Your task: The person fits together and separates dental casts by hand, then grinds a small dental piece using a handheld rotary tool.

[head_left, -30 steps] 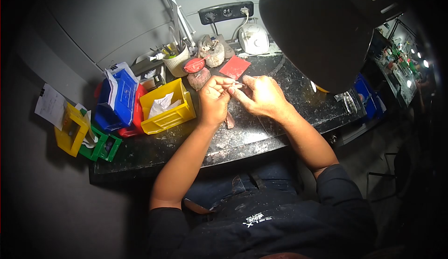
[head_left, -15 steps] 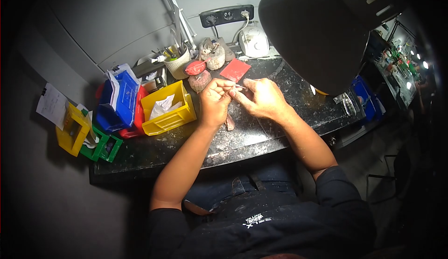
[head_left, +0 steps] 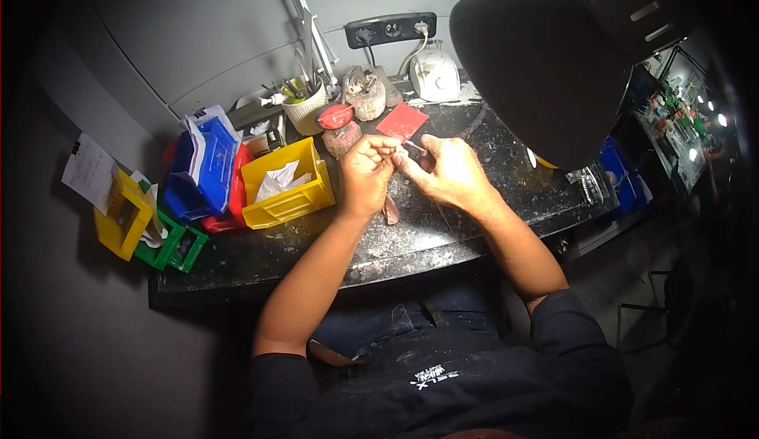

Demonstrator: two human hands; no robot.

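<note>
My left hand has its fingers closed at the tips over the black bench, pinching something too small to make out. Beside it, my right hand is closed around a thin, light-coloured tool that points toward the left fingertips. The fingertips of both hands almost meet. Just beyond them lies a flat red sheet. A small pinkish-brown piece rests on the bench below the hands.
Yellow bin with papers, blue bin and green bin stand left. Behind are a tool cup, a round red item, a plaster-like lump and a white device. A dark lamp-like shade hangs at upper right.
The hands stay together while the thin tool between them shows more and has tilted. The whole view has shifted slightly.
</note>
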